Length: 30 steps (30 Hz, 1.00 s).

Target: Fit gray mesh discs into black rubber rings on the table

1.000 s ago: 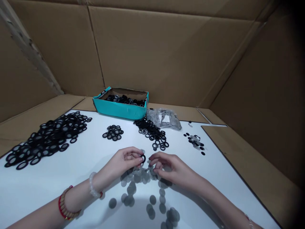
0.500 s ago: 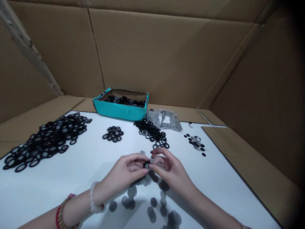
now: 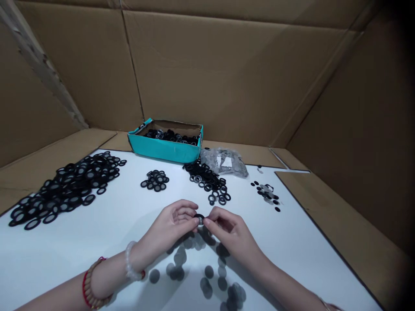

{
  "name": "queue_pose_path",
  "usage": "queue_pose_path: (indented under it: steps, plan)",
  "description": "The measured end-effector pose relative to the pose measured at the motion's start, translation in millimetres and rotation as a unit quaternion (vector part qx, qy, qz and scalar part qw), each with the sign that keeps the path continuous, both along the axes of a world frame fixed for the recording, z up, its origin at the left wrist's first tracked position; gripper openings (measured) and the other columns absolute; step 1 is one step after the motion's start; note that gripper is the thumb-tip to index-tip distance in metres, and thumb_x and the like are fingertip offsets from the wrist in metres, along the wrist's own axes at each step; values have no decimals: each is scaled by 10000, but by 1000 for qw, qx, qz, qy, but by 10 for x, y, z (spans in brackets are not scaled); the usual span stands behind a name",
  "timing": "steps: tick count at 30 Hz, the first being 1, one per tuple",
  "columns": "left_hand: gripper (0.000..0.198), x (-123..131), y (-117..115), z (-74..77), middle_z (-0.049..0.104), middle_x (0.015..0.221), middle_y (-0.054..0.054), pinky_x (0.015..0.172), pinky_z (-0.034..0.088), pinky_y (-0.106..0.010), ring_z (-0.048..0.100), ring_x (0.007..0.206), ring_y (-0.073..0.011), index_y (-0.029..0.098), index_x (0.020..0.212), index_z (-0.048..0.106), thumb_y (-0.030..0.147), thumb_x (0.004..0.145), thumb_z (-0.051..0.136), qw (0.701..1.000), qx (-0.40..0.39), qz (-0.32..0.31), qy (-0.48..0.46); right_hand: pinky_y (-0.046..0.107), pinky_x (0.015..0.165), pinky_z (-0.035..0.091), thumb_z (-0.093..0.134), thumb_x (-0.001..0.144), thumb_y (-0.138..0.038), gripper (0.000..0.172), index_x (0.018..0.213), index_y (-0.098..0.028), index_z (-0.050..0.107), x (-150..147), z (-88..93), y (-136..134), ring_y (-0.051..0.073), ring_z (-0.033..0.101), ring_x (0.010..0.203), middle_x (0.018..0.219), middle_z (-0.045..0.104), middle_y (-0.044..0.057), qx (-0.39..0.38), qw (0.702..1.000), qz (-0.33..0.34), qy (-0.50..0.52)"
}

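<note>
A black ring with a grey mesh centre [image 3: 200,219] is held between my two hands above the white tabletop. My left hand [image 3: 177,220] pinches its left edge with the thumb and a fingertip. On the opposite edge, my right hand [image 3: 231,229] grips it between thumb and index finger, the other fingers curled in. Beneath and in front of the hands lie loose grey discs [image 3: 180,256], some overlapping. Just beyond the hands is a pile of black rings [image 3: 210,181], mostly with open centres.
At the left spreads a large heap of disc-filled rings [image 3: 74,185], with a smaller heap [image 3: 155,180] nearer the middle. Behind stand a teal box [image 3: 165,149] of rings and a clear bag [image 3: 225,162]. Small dark discs [image 3: 269,194] lie right. Cardboard walls [image 3: 227,77] enclose the table.
My right hand's raised index finger has come down onto the ring, and its fingers have closed in. My left fingers have shifted slightly upward. The view has moved a little.
</note>
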State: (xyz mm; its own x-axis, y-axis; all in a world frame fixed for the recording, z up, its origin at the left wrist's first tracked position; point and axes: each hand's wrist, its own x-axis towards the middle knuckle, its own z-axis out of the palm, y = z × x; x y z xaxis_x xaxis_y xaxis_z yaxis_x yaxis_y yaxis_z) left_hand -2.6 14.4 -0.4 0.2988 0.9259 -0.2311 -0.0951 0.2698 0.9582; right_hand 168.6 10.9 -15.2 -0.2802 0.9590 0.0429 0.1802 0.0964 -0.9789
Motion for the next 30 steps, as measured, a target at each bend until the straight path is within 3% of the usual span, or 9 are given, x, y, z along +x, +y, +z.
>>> queue_pose_path:
  steps: [8, 14, 19, 26, 28, 30]
  plan:
    - [250, 4, 8, 10, 565, 752, -6, 715, 447, -295, 578, 711, -146, 152, 890, 550, 271, 713, 680, 999, 24, -34, 9, 232, 552, 321, 530, 826, -403, 296, 650, -174, 466, 7, 13, 7, 118, 394, 601, 621, 430, -26, -47, 998, 27, 33]
    - [283, 9, 5, 19, 577, 761, -16, 708, 448, -279, 575, 712, -145, 146, 887, 561, 285, 689, 708, 1000, 5, -15, -3, 239, 553, 314, 527, 841, -359, 265, 663, -179, 449, 17, -2, -21, 120, 375, 596, 621, 413, -28, -19, 999, 37, 31]
    - [328, 11, 50, 56, 579, 766, -22, 692, 451, -262, 573, 686, -137, 138, 869, 566, 301, 646, 742, 999, -3, 7, -42, 245, 597, 339, 534, 838, -328, 246, 671, -181, 429, -1, -47, 1, 131, 402, 629, 650, 437, -19, 48, 998, 19, 34]
    - [325, -27, 169, -137, 530, 701, 17, 586, 412, -233, 536, 605, -117, 163, 856, 516, 334, 660, 710, 995, 93, -25, -11, 243, 628, 349, 559, 810, -287, 149, 738, -167, 507, -56, -54, 156, 139, 425, 668, 686, 457, -14, 86, 995, 52, -18]
    - [301, -55, 167, -180, 524, 692, 23, 555, 393, -224, 516, 585, -113, 176, 919, 511, 316, 704, 668, 990, 124, -49, 37, 238, 634, 343, 556, 810, -248, 125, 720, -167, 526, -47, -62, 184, 137, 433, 674, 687, 469, -16, 100, 991, 61, -59]
    - [202, -88, 147, -186, 562, 752, -2, 621, 410, -240, 536, 671, -137, 182, 924, 534, 260, 754, 610, 974, 191, -73, 98, 233, 645, 341, 569, 795, -200, 78, 725, -169, 552, -34, -74, 196, 137, 456, 694, 710, 499, -15, 113, 987, 70, -93]
